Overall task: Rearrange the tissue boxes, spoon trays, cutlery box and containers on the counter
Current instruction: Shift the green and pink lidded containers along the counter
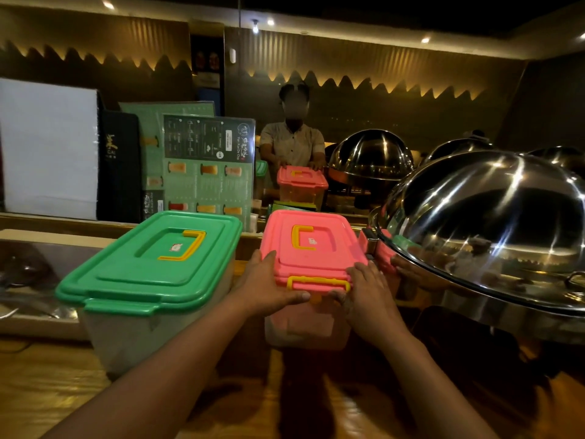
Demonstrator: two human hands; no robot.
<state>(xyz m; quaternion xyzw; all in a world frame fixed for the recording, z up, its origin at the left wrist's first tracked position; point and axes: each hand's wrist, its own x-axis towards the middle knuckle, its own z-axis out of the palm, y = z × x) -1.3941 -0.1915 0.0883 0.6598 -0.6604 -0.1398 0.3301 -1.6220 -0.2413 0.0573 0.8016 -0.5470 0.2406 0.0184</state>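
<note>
A pink-lidded plastic container (326, 261) with a yellow handle and yellow latch stands on the wooden counter (57, 394) at the middle. My left hand (269, 285) grips its near left corner, thumb on the lid. My right hand (368, 296) holds the near right corner beside the latch. A larger green-lidded container (139, 270) with a yellow handle stands just to its left, a narrow gap between the two.
A big steel dome lid (493, 229) sits close on the right, nearly touching the pink container. Menus (209, 166) and a white board (47, 147) lean at the back left. Farther back, a person holds another pink-lidded box (300, 182) beside more domes (370, 156).
</note>
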